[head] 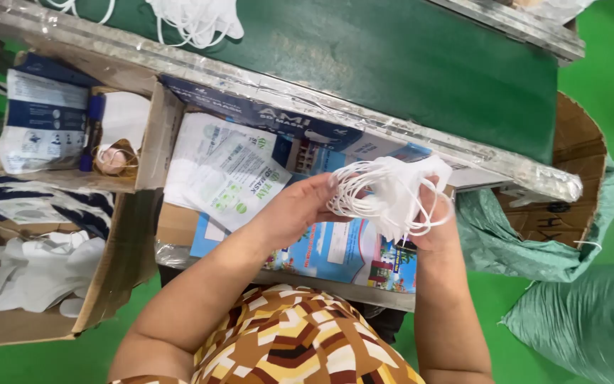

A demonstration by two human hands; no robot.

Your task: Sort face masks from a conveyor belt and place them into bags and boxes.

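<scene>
Both my hands hold a bundle of white face masks [392, 192] with looped ear straps, just above a stack of printed packaging sheets [335, 249] in a shallow tray. My left hand [296, 210] grips the bundle's left side, fingers among the straps. My right hand [435, 217] clasps the right side from below. A clear plastic pouch with green printing [239, 185] lies in the tray, left of my left hand.
A green conveyor belt [392, 64] with a taped metal edge runs along the top, carrying more white masks [197, 21]. Cardboard boxes at left hold leaflets [40, 121] and loose white masks [33, 274]. Green sacks [584, 320] and an open carton [570, 171] stand at right.
</scene>
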